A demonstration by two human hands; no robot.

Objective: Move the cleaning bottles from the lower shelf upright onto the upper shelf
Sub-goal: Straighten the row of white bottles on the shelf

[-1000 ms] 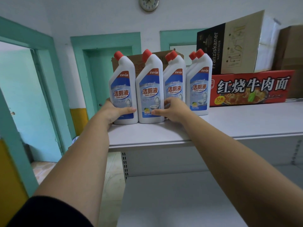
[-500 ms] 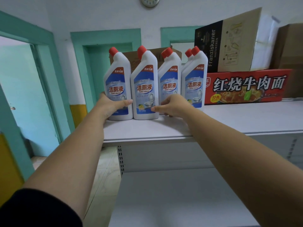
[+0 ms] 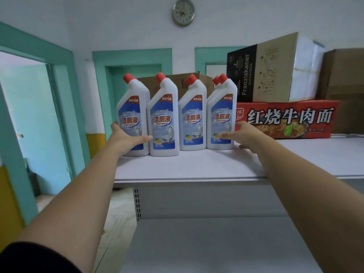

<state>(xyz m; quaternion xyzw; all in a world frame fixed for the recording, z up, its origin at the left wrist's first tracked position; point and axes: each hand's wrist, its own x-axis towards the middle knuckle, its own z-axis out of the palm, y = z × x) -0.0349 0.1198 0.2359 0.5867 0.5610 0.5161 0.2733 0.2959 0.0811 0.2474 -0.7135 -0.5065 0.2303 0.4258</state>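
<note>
Several white cleaning bottles with red caps and blue labels stand upright in a row on the upper shelf point(image 3: 197, 166). My left hand point(image 3: 126, 138) grips the leftmost bottle point(image 3: 134, 107) low down, thumb across its label. My right hand point(image 3: 246, 134) holds the rightmost front bottle point(image 3: 222, 107) from its right side, thumb on the label's lower edge. Two more bottles point(image 3: 163, 115) point(image 3: 193, 111) stand between them. Behind the rightmost one, only the cap of another bottle point(image 3: 216, 80) shows. The visible part of the lower shelf point(image 3: 216, 243) holds no bottles.
A long red noodle box point(image 3: 285, 119) lies right of the bottles with a Franziskaner carton point(image 3: 266, 69) on top. Brown cartons stand behind the bottles point(image 3: 177, 81) and at far right point(image 3: 344, 85). Teal door frames and a floor drop are on the left.
My right hand has moved right, from the third bottle to the rightmost one. The left hand keeps its hold on the leftmost bottle. The view has tilted up slightly.
</note>
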